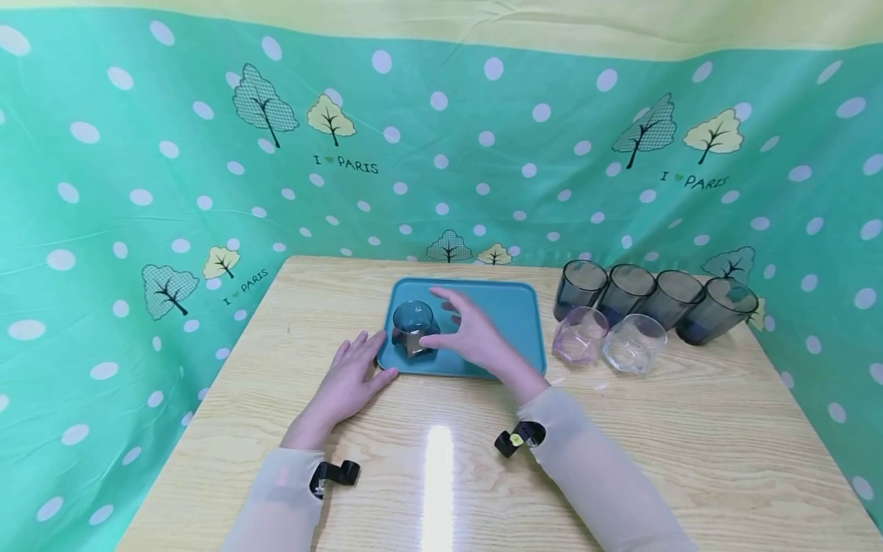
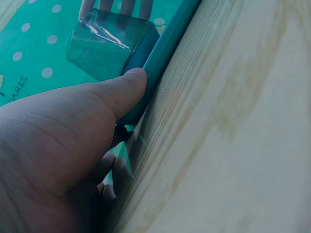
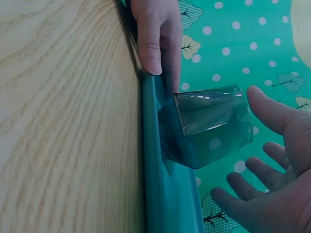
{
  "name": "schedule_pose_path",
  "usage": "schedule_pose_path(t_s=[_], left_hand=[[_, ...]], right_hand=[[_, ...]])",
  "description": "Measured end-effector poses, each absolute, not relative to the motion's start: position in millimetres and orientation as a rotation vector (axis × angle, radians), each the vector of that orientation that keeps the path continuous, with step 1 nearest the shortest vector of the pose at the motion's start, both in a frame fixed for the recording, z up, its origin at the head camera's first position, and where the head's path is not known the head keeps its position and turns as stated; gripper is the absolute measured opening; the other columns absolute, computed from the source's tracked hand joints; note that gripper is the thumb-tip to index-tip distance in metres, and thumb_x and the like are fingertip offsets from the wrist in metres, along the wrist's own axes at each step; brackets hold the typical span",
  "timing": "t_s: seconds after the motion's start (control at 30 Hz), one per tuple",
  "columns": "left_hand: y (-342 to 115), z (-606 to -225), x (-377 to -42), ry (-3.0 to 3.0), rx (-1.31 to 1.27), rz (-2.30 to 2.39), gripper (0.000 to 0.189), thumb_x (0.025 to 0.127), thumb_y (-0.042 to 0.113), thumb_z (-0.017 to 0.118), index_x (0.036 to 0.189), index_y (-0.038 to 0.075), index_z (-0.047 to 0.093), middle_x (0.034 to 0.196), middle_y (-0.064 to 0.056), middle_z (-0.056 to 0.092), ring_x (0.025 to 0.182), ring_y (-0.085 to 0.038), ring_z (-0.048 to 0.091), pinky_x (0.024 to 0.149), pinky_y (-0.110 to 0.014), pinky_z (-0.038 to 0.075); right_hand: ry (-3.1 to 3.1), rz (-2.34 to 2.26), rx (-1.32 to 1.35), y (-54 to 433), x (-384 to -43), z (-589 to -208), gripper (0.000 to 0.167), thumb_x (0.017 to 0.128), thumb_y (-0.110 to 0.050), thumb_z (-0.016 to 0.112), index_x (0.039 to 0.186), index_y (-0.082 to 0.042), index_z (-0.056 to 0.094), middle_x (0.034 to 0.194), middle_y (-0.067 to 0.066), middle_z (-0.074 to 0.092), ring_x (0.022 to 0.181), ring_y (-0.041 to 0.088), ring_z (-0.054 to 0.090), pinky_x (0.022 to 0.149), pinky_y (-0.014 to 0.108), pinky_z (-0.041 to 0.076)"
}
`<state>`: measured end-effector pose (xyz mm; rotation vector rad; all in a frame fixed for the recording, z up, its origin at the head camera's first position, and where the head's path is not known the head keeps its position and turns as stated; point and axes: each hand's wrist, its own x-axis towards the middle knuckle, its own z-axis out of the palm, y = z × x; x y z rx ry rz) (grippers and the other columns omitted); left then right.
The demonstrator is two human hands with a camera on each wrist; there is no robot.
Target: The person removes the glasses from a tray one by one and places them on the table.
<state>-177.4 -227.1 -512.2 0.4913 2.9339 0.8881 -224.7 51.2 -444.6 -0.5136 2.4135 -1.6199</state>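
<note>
A short, smoky grey glass (image 1: 412, 322) stands upright near the left end of a blue rectangular tray (image 1: 483, 295). My left hand (image 1: 353, 379) rests at the tray's front left corner, its thumb (image 2: 129, 87) against the front rim and its fingers along the left side. Over the tray, to the right of the glass, my right hand (image 1: 472, 333) is held with its fingers spread and nothing in them. In the right wrist view, its thumb (image 3: 267, 109) is close to the rim of the glass (image 3: 209, 121); whether they touch I cannot tell.
Several tall dark glasses (image 1: 628, 287) stand in a row right of the tray. In front of them are a pinkish short glass (image 1: 579, 337) and a clear short glass (image 1: 635, 345). A green dotted cloth (image 1: 441, 184) surrounds the wooden table (image 1: 386, 475) at the back and sides.
</note>
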Motion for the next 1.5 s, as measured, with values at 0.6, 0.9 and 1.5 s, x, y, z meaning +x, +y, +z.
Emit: schedule_pose_path(t_s=[0.6, 0.9, 1.5], left_hand=[[-228.6, -513.0, -176.8, 2.93, 0.505, 0.894, 0.082, 0.111, 0.047, 0.067, 0.172, 0.003, 0.035, 0.175, -0.018, 0.038, 0.168, -0.041, 0.019, 0.137, -0.058, 0.003], [-228.8, -513.4, -176.6, 2.925, 0.51, 0.905, 0.082, 0.111, 0.047, 0.068, 0.172, 0.002, 0.035, 0.175, -0.019, 0.038, 0.168, -0.041, 0.019, 0.137, -0.058, 0.002], [-227.7, -512.9, -175.9, 2.938, 0.515, 0.892, 0.083, 0.11, 0.046, 0.069, 0.171, 0.001, 0.036, 0.174, -0.019, 0.04, 0.167, -0.041, 0.019, 0.136, -0.06, 0.004]], right_hand=[[2.367, -1.624, -0.525, 33.0, -228.8, -466.3, 0.102, 0.09, -0.023, 0.097, 0.173, -0.021, 0.038, 0.173, 0.004, 0.043, 0.154, 0.04, 0.046, 0.125, 0.055, 0.042], [2.385, -1.638, -0.514, 26.3, -226.7, -469.2, 0.101, 0.09, -0.024, 0.097, 0.173, -0.022, 0.039, 0.173, 0.007, 0.044, 0.155, 0.037, 0.045, 0.126, 0.058, 0.04], [2.421, -1.649, -0.467, 18.0, -226.8, -475.6, 0.1, 0.09, -0.021, 0.096, 0.172, -0.022, 0.04, 0.17, 0.008, 0.047, 0.155, 0.037, 0.044, 0.126, 0.062, 0.038]])
